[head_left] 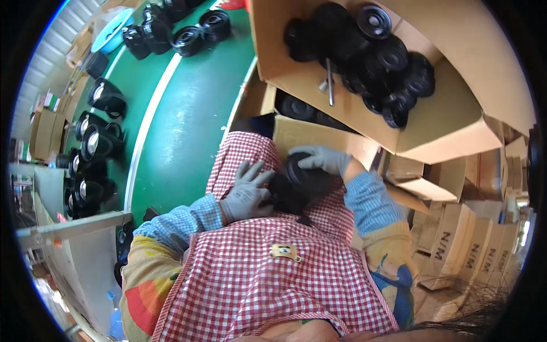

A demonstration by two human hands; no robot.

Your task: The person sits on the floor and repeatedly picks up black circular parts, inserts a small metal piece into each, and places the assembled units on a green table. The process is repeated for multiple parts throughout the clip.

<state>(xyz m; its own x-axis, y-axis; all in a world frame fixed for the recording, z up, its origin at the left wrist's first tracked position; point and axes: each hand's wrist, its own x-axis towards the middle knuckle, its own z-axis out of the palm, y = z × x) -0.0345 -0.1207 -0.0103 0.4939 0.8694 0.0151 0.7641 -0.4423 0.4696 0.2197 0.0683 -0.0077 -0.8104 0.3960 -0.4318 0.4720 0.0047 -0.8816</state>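
Observation:
A black round part (pixel 313 188), blurred and dark, lies in my lap against the red checked apron. My right hand (pixel 326 159), in a grey glove, grips its upper rim with curled fingers. On the other side my left hand (pixel 249 195), also gloved in grey, holds the part's left side, fingers pointing upward. The underside of the part is hidden, and its exact kind is unclear.
A large open carton (pixel 444 128) with a pile of black round parts (pixel 393 54) stands at the far right. A metal rod (pixel 330 85) is in it. More black parts (pixel 96 142) line the green table (pixel 182 114). Stacked cartons (pixel 456 239) stand at right.

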